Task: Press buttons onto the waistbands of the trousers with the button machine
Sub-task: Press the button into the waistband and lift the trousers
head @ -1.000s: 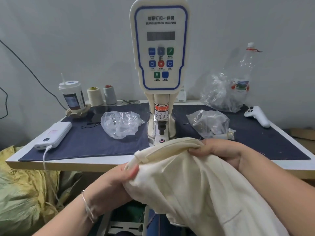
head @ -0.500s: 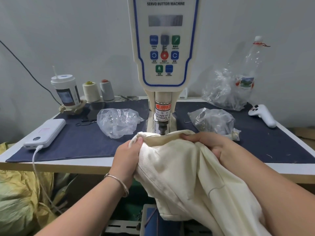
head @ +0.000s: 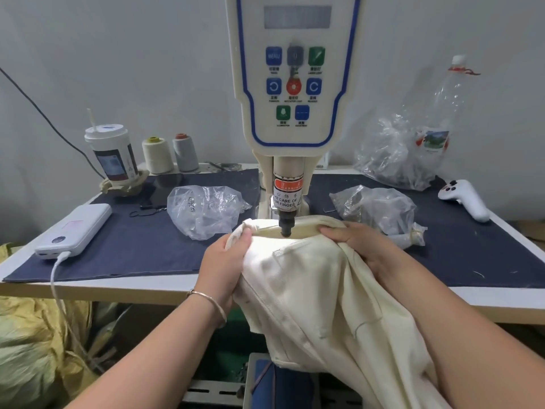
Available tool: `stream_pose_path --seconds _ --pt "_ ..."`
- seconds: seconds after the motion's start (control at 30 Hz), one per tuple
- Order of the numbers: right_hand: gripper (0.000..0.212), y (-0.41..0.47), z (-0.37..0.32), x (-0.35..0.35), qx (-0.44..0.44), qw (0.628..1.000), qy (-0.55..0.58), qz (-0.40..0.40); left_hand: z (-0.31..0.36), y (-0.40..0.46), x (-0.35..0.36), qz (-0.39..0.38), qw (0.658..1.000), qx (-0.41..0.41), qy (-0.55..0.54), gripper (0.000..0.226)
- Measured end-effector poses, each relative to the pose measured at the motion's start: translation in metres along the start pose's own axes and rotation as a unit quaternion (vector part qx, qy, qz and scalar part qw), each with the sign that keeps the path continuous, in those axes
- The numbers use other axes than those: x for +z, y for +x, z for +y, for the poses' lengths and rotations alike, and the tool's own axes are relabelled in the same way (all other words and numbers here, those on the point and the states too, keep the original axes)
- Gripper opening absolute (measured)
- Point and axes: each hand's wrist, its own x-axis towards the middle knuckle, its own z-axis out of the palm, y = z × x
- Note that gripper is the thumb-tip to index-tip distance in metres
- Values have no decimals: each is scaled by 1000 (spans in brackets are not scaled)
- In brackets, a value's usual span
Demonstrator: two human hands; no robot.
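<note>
The cream trousers' waistband (head: 300, 231) is stretched under the button machine's punch (head: 286, 224), pinched by the curled left hand (head: 228, 261) and gripped by the right hand (head: 358, 242); fingertips could be struck if crept inward, or the button misplaced through slack cloth

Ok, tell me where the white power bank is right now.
In the head view the white power bank lies at the left end of the table, on the dark cloth, in front of the lidded cup and left of the clear plastic bag.
</note>
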Motion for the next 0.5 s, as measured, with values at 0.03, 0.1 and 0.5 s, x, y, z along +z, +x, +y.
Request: stream_pose_path --seconds 0.03,0.1,0.5 --pt "23 2 0 1 -11 1000 2 16 3 4 3 7 999 22 33 26" --pt "25 2 2 1 -38 998 5 50 8 13 8 4 995 58 85 35" --pt "23 15 17 -9 -168 950 -231 128 -2 38 10 26 963 154 220 38"
